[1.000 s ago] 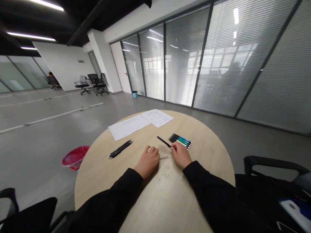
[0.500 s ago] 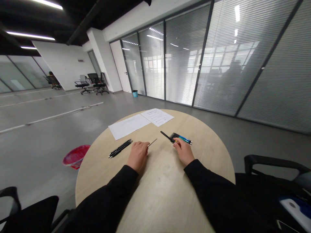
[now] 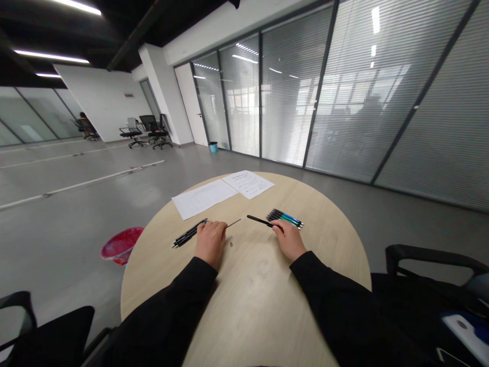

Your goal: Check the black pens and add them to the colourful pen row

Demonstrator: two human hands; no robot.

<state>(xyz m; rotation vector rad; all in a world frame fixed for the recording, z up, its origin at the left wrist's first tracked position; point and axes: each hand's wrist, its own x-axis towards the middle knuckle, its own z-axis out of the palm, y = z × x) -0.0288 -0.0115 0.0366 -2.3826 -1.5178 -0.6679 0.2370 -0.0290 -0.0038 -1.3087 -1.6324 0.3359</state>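
Note:
My left hand (image 3: 211, 241) is closed, its fingertips pinching a thin dark pen refill (image 3: 234, 223) that points up and to the right. Between the thumb and fingers of my right hand (image 3: 289, 239) is a black pen barrel (image 3: 259, 220), its far end directed left toward the refill, with a gap between them. A tiny metallic pen part (image 3: 231, 243) lies on the table just right of my left hand. Several black pens (image 3: 188, 234) lie together to the left of that hand. Beyond my right hand rests a row of pens with blue and green barrels (image 3: 286, 216).
Two printed sheets of paper (image 3: 206, 198) lie at the far side of the round wooden table (image 3: 252, 316). A red-lined bin (image 3: 121, 244) stands on the floor at left. Black chairs (image 3: 428, 257) flank the table, with a white object (image 3: 462, 329) on the right one.
My left hand has shifted slightly left with the refill, and the tiny pen part now shows beside it. The barrel in my right hand has swung to lie flatter, away from the row of pens.

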